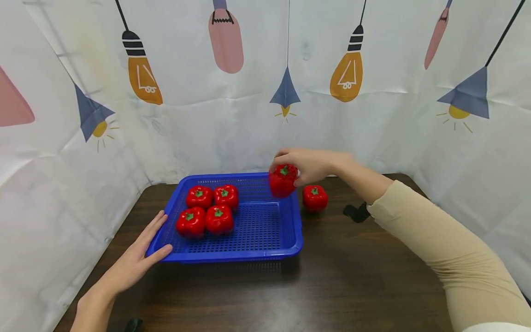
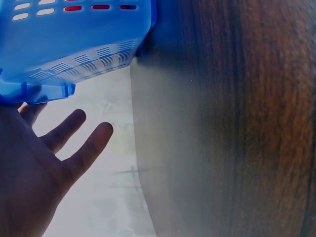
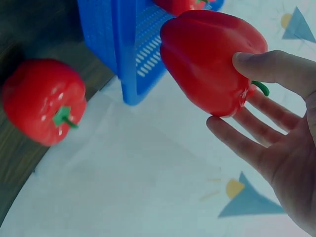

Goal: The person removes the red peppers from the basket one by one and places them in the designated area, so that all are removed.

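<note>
My right hand pinches a red bell pepper between thumb and fingers, above the right rim of the blue basket. In the right wrist view the held pepper shows its green stem toward the palm. Several red bell peppers sit together in the basket's left half. One more bell pepper stands on the table just outside the basket's right side. My left hand rests on the basket's left rim, fingers spread and fairly straight; the left wrist view shows its fingers beside the basket wall.
A dark wooden table lies under everything. On it, a black strap-like object lies near the right forearm, and a small dark object shows at the front left. A white curtain printed with lamps hangs behind and at the sides.
</note>
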`<state>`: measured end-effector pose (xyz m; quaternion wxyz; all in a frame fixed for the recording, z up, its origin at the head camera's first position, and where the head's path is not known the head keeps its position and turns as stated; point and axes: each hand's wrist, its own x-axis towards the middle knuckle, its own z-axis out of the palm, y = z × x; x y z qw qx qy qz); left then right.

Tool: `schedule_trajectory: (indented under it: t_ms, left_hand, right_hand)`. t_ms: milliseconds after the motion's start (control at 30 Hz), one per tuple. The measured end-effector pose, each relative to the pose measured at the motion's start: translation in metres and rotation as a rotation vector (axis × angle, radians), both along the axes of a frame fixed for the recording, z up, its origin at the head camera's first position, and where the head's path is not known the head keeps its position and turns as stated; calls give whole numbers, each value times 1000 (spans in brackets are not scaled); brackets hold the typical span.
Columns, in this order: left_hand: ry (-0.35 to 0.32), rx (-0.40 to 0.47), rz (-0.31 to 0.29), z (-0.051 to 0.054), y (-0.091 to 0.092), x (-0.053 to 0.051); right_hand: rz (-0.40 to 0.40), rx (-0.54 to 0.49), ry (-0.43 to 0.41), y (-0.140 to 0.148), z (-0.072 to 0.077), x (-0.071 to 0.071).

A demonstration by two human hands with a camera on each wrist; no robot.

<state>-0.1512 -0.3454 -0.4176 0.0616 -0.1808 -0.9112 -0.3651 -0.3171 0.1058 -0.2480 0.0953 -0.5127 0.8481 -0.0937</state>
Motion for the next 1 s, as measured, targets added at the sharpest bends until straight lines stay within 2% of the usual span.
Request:
schedule_trajectory:
  t_ms: [200,500,1000]
  left_hand:
    - [-9,6,0,0,0,-1]
    - [-18,13,2,1,0,0]
    - [-34,20,2,-2,-1,0]
  right_hand:
    - [-13,-62,2,26,2,2]
    - [-68,-104,0,61,3,3]
    - [-185,-115,-8,108,-3,-2]
